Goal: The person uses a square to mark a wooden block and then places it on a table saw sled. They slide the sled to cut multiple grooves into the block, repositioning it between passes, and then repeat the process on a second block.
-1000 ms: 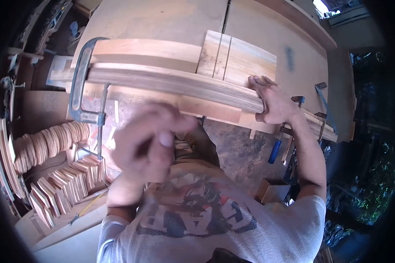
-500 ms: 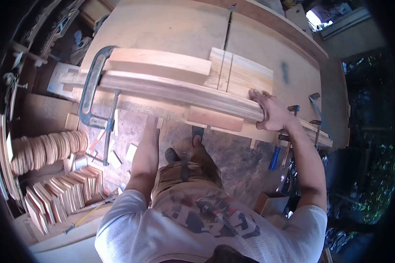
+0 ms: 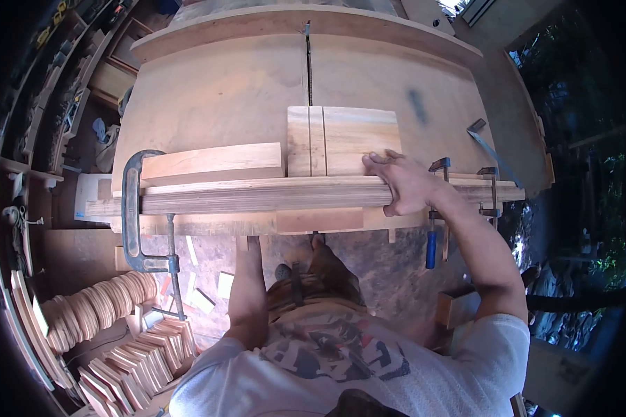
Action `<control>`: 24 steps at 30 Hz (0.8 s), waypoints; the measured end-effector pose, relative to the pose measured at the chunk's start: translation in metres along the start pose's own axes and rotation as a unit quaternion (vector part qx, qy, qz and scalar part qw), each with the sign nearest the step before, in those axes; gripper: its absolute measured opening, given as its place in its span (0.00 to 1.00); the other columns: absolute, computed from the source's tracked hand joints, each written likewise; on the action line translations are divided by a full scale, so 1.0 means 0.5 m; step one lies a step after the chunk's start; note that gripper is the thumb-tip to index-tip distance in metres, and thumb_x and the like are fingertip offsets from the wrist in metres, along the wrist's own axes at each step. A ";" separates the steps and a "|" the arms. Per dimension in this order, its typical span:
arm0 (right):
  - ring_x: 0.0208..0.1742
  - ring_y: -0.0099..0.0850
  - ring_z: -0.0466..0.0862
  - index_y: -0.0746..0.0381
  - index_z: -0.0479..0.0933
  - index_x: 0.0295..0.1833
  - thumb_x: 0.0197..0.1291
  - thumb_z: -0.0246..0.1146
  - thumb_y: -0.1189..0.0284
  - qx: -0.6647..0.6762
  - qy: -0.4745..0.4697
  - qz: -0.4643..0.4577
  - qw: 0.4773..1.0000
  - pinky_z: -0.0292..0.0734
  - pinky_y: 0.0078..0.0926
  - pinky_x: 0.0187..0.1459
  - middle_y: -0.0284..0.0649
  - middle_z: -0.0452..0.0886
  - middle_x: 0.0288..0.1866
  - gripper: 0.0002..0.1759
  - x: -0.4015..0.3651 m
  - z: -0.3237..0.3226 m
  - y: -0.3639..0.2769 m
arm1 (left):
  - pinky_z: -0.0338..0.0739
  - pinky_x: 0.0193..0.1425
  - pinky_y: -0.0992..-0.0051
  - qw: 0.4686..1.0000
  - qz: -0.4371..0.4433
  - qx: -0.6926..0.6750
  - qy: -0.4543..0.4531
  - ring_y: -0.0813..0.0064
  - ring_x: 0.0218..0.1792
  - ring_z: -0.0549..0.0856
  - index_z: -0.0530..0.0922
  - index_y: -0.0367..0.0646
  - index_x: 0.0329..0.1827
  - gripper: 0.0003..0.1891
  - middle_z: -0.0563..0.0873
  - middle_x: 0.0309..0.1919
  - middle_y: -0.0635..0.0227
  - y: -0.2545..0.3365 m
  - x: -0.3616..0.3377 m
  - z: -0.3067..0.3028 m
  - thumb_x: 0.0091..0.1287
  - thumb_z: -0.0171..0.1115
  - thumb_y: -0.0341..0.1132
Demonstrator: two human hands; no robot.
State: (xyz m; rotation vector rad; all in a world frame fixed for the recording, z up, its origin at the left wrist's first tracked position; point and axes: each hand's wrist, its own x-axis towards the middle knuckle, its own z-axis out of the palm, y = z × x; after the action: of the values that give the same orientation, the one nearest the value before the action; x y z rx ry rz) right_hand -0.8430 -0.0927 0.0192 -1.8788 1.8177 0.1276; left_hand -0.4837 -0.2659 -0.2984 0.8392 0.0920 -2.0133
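Observation:
My right hand (image 3: pixel 405 184) is clasped over a long laminated wooden beam (image 3: pixel 278 196). Its thumb lies on the front face, and its fingertips rest on a flat board (image 3: pixel 362 139) behind. Two narrow grooves run across that board, which lies in line with a dark slot (image 3: pixel 309 69) in the tabletop. Left of the board, a thick wood block (image 3: pixel 212 162) sits against the beam. My left forearm (image 3: pixel 249 292) reaches under the table's front edge, which hides the hand.
A large C-clamp (image 3: pixel 133 208) grips the beam's left end. Bar clamps, one with a blue handle (image 3: pixel 431 250), hold its right side. A raised wooden fence (image 3: pixel 257 26) crosses the far side. Round wooden discs (image 3: pixel 101 309) and thin boards (image 3: pixel 142 368) are stacked lower left.
My view has turned, so the beam now appears nearly level and the far fence shows more fully. My right hand keeps its hold at the same place on the beam and board.

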 end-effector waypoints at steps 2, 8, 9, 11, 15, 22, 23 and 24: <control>0.85 0.54 0.68 0.72 0.67 0.80 0.34 0.81 0.63 -0.003 -0.002 -0.001 1.000 0.52 0.48 0.90 0.61 0.65 0.86 0.62 0.002 -0.001 0.005 | 0.79 0.66 0.57 1.000 -0.008 0.005 -0.002 0.61 0.62 0.84 0.76 0.40 0.74 0.31 0.85 0.67 0.59 -0.002 0.003 0.005 0.80 0.56 0.56; 0.77 0.60 0.76 0.80 0.64 0.79 0.37 0.78 0.64 -0.022 0.021 -0.045 0.999 0.60 0.47 0.87 0.68 0.72 0.78 0.61 0.000 0.002 0.009 | 0.79 0.66 0.57 1.000 -0.022 0.004 0.002 0.60 0.63 0.84 0.76 0.40 0.74 0.31 0.85 0.67 0.59 -0.002 0.003 0.005 0.80 0.56 0.57; 0.76 0.60 0.76 0.80 0.64 0.79 0.37 0.78 0.64 -0.022 0.024 -0.045 0.998 0.60 0.47 0.87 0.68 0.72 0.78 0.61 -0.002 0.002 0.005 | 0.79 0.66 0.57 1.000 -0.023 0.006 0.002 0.60 0.63 0.84 0.76 0.40 0.74 0.32 0.85 0.67 0.59 -0.001 0.001 0.003 0.80 0.56 0.57; 0.76 0.59 0.77 0.80 0.64 0.79 0.37 0.78 0.64 -0.021 0.031 -0.046 0.998 0.61 0.47 0.87 0.67 0.73 0.78 0.61 -0.003 0.004 0.003 | 0.79 0.66 0.57 1.000 -0.029 0.009 0.005 0.60 0.63 0.84 0.76 0.40 0.74 0.32 0.85 0.67 0.59 0.001 -0.002 0.000 0.80 0.56 0.57; 0.74 0.59 0.78 0.80 0.65 0.78 0.37 0.79 0.64 -0.024 0.031 -0.043 0.998 0.63 0.46 0.86 0.67 0.75 0.76 0.60 -0.001 0.001 0.002 | 0.79 0.67 0.57 0.999 -0.042 0.014 0.009 0.60 0.64 0.84 0.76 0.40 0.74 0.32 0.85 0.67 0.59 0.005 -0.012 -0.012 0.80 0.56 0.57; 0.71 0.58 0.81 0.80 0.63 0.79 0.38 0.79 0.64 -0.003 -0.004 -0.007 1.000 0.64 0.45 0.85 0.67 0.76 0.75 0.61 -0.007 -0.012 -0.011 | 0.78 0.67 0.57 0.900 0.026 0.396 0.179 0.59 0.66 0.84 0.77 0.38 0.73 0.31 0.87 0.64 0.59 0.051 -0.214 -0.103 0.80 0.57 0.55; 0.72 0.58 0.81 0.80 0.63 0.79 0.38 0.79 0.64 -0.016 0.011 -0.018 1.000 0.64 0.45 0.85 0.66 0.76 0.75 0.61 -0.006 -0.011 -0.005 | 0.79 0.65 0.60 0.882 0.088 0.431 0.168 0.67 0.58 0.85 0.80 0.37 0.68 0.24 0.89 0.57 0.62 0.049 -0.297 -0.080 0.79 0.60 0.47; 0.72 0.57 0.81 0.80 0.63 0.79 0.38 0.79 0.64 -0.023 0.025 -0.028 0.999 0.64 0.44 0.85 0.66 0.76 0.75 0.61 -0.006 -0.001 -0.001 | 0.80 0.62 0.64 0.856 0.149 0.469 0.159 0.74 0.50 0.87 0.83 0.36 0.62 0.17 0.92 0.49 0.65 0.052 -0.383 -0.049 0.78 0.63 0.39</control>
State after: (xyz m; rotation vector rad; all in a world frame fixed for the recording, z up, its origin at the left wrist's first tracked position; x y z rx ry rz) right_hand -0.8431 -0.0905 0.0211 -1.9804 1.8069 0.1040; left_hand -0.3848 -0.1319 -0.1970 1.6667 -0.8526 -1.5422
